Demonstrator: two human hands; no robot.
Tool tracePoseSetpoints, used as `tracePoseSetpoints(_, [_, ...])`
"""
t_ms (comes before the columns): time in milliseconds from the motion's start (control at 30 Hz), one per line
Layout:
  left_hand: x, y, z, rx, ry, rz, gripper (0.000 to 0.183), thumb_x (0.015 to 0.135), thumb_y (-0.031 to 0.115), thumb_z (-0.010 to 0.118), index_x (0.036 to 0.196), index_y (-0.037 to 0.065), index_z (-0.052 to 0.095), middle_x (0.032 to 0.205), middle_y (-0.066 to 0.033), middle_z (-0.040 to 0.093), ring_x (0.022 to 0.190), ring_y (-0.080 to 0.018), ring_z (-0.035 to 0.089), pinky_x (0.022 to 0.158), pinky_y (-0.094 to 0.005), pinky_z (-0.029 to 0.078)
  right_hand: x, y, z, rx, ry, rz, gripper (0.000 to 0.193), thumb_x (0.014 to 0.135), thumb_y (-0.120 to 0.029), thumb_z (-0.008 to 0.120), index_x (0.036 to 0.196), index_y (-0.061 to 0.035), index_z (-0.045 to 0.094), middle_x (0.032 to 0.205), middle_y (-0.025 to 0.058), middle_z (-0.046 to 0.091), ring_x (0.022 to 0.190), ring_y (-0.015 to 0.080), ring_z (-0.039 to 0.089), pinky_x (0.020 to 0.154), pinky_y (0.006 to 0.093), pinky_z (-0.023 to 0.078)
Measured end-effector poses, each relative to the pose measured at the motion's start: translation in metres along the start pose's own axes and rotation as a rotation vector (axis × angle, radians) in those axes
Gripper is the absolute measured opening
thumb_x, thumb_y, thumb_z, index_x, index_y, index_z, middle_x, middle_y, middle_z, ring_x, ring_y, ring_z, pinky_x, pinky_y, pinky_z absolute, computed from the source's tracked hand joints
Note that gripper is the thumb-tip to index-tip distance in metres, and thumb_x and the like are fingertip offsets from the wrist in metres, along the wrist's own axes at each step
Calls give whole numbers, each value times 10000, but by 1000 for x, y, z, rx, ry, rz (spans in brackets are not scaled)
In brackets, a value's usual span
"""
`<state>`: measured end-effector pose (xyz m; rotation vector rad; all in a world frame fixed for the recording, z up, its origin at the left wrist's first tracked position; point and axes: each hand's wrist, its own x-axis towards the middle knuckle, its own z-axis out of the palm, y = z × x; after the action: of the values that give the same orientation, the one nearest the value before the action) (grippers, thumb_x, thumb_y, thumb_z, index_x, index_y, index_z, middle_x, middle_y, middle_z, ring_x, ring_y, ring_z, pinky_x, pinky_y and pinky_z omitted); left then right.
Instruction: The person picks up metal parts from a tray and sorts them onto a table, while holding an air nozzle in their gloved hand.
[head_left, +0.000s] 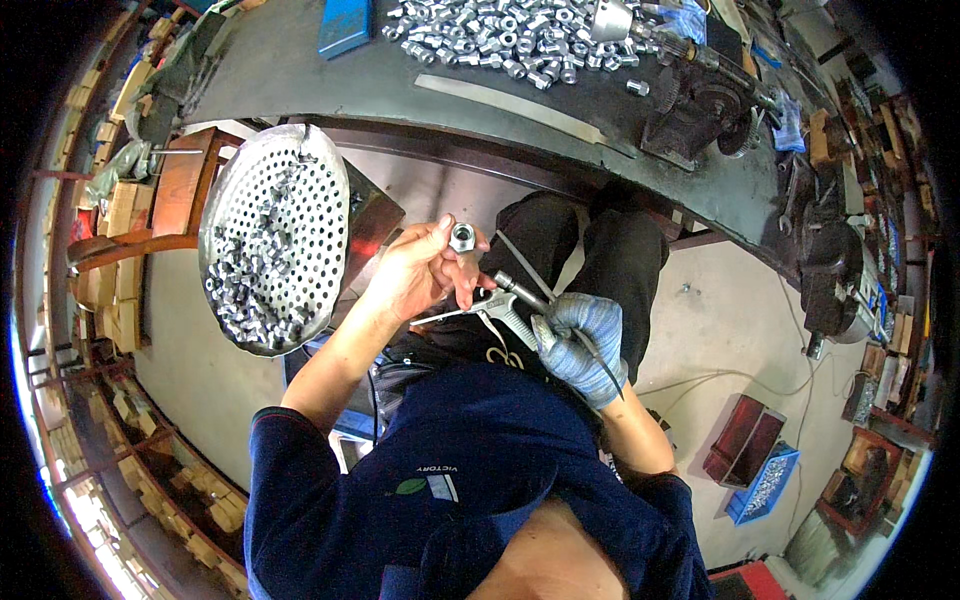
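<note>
My bare left hand is closed around a hex metal fitting, its round bore turned upward. My right hand, in a blue-grey knitted glove, grips a slim cylindrical tool with a metal nose. The tool's nose points toward my left hand and stays apart from the fitting. Between my hands, over my lap, is a grey air blow gun with a thin nozzle; whether it rests there or is held I cannot tell. A dark thin cord or hose runs below my gloved hand.
A perforated round metal pan at my left carries several fittings. On the dark workbench ahead lie a fitting heap, a metal strip and a greasy geared machine. A blue bin stands on the floor at right.
</note>
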<state>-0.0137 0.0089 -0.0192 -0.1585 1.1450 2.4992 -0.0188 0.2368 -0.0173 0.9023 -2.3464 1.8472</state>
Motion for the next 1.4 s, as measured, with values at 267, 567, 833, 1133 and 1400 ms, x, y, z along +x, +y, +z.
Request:
tracePoseSetpoints(267, [5, 2, -9, 277, 63, 160, 262, 909, 199, 537, 1001, -45, 568, 726, -101, 610, 536, -183, 599, 657, -352, 521, 2, -3, -6, -18, 9, -28, 265, 674, -106, 710, 566, -98, 468, 509, 69, 448, 439, 240, 477, 433, 312, 382])
tracePoseSetpoints(567, [13, 3, -10, 1469, 394, 606, 246, 587, -30, 684, 817, 41, 634, 656, -45, 534, 486, -92, 445, 472, -232, 370, 10, -32, -10, 93, -109, -178, 251, 648, -125, 719, 571, -130, 480, 505, 32, 436, 434, 221, 471, 421, 310, 387])
tracePoseSetpoints(833, [10, -1, -7, 1597, 326, 556, 215, 612, 62, 680, 821, 82, 629, 676, -74, 566, 552, -240, 573, 503, -328, 450, 13, -26, 6, 8, -113, -126, 248, 643, -151, 741, 559, -125, 510, 516, 69, 486, 458, 252, 514, 427, 336, 399])
tracePoseSetpoints(1133, [41, 15, -17, 1643, 348, 455, 216, 627, 146, 686, 835, 97, 661, 619, -95, 577, 545, -255, 592, 528, -361, 475, 20, -22, 9, -243, -7, -240, 167, 646, -190, 707, 556, -136, 577, 504, 52, 497, 463, 240, 527, 437, 341, 428])
tracePoseSetpoints(1400, [181, 130, -16, 890, 326, 538, 408, 772, 67, 672, 1139, -64, 552, 774, -85, 649, 574, -120, 584, 553, -258, 467, 7, -20, -7, -28, 18, -130, 182, 658, -63, 696, 586, -101, 533, 519, 78, 471, 447, 247, 495, 435, 325, 396])
